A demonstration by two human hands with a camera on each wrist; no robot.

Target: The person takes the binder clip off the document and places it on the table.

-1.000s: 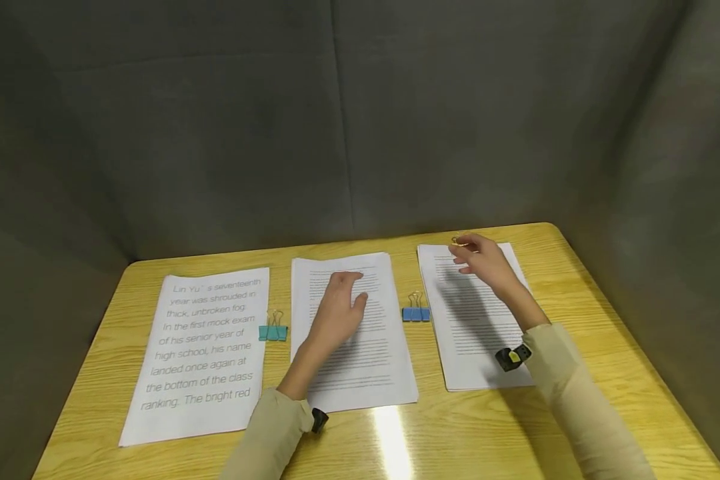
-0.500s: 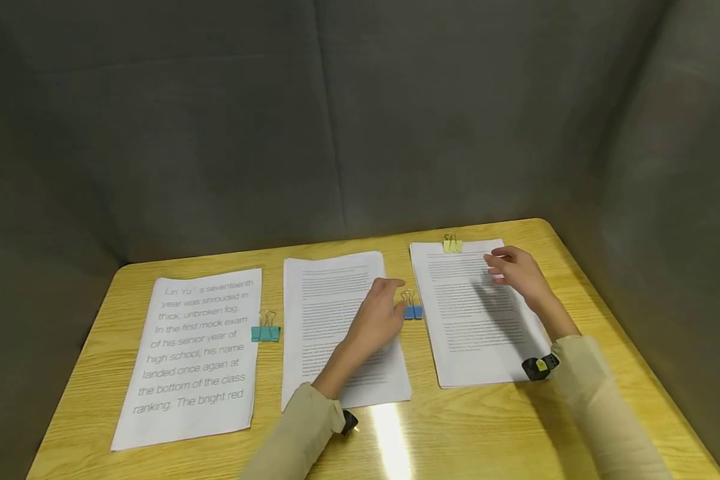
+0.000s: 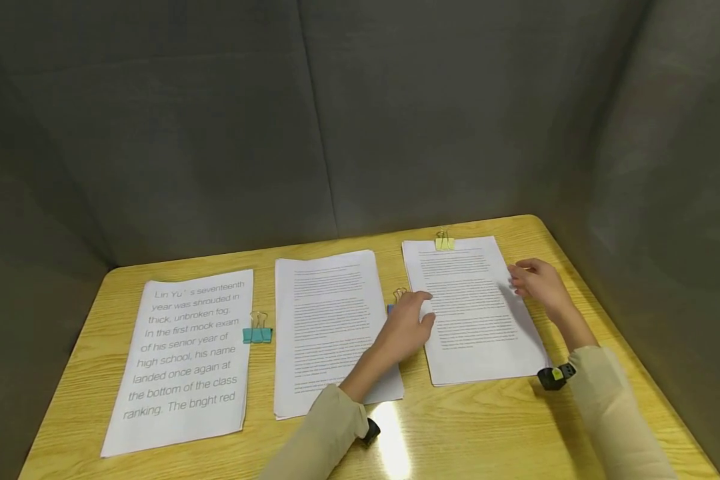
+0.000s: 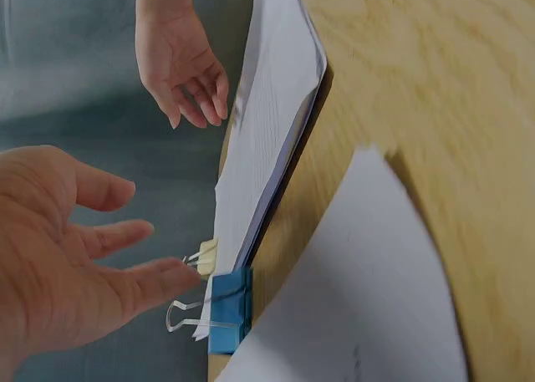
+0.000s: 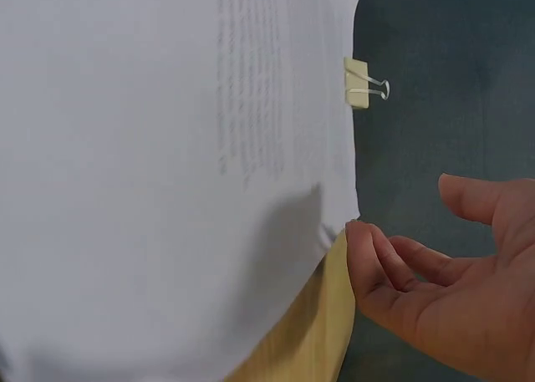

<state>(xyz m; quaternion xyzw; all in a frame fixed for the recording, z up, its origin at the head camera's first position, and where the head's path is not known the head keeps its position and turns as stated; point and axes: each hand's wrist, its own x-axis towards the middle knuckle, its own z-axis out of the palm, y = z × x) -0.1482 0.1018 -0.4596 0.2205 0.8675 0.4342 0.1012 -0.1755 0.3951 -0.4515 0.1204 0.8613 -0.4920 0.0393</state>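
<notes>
A yellow binder clip (image 3: 445,244) sits on the top edge of the right-hand stack of printed paper (image 3: 474,313), its wire handles pointing away. My right hand (image 3: 543,290) is beside that stack's right edge, fingers loosely bent around nothing; in the right wrist view the hand (image 5: 443,273) has its thumb apart from the fingers. Over the gap between the middle stack (image 3: 330,320) and the right one is my left hand (image 3: 405,327), fingers extended and holding nothing. It partly hides a blue binder clip, whose body (image 4: 230,311) shows in the left wrist view close to the fingertips.
A large-print paper stack (image 3: 180,367) lies at the left of the wooden table (image 3: 456,427). A teal binder clip (image 3: 257,335) is between it and the middle stack. Dark curtains (image 3: 336,120) stand behind and at the sides.
My right hand has let go of the yellow binder clip, which stays on the stack, and has moved right and nearer. My left hand has moved right from the middle stack towards the blue clip.
</notes>
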